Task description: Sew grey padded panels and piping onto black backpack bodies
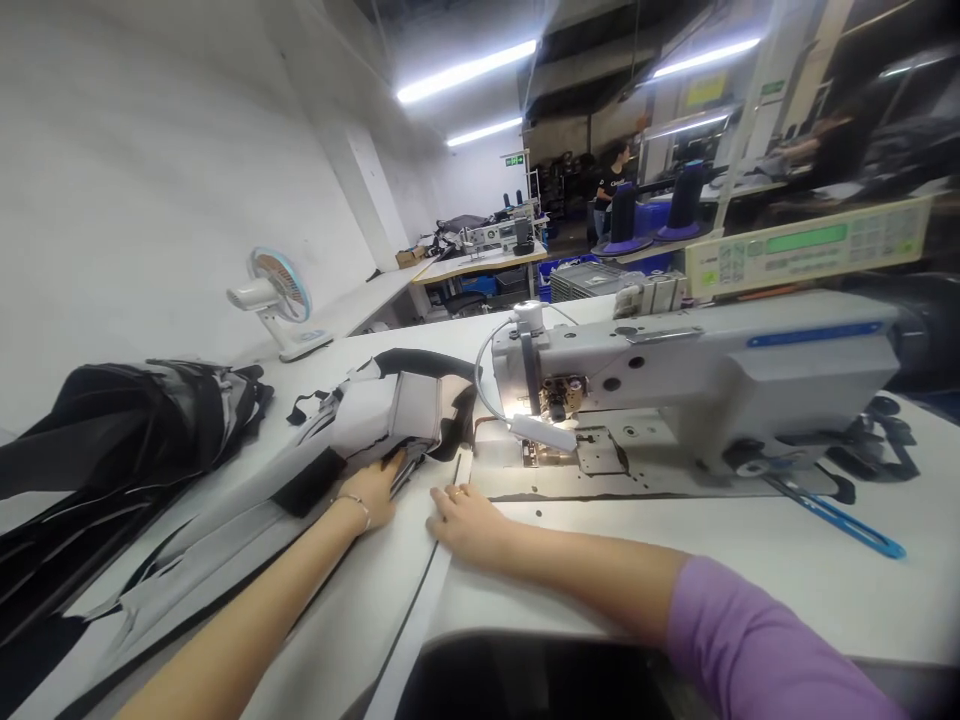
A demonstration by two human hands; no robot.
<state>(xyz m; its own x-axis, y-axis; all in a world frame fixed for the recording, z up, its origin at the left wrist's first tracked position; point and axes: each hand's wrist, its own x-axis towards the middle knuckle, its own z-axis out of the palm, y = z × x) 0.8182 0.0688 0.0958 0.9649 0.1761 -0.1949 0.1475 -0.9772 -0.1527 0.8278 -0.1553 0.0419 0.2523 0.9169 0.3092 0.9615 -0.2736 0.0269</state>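
My left hand (375, 492) is closed at the near edge of a bulky grey and black fabric piece (367, 412), its fingertips partly hidden in dark folds. Beside it, my right hand (469, 525) has bent fingers closed on a narrow white strip with a dark edge (411, 630). That strip runs from near the sewing machine down over the table's front edge. Right of both hands stands the sewing machine (622, 360), its lamp lighting the needle area. Both hands rest low at the tabletop, left of the machine's bed.
A heap of black and grey fabric (150, 420) lies on the left. Behind it stands a small fan (274, 295). Blue tweezers (847, 520) lie at the right. Thread cones (624, 215) and a control panel (810, 245) rise behind the machine. A person (613, 185) is farther back.
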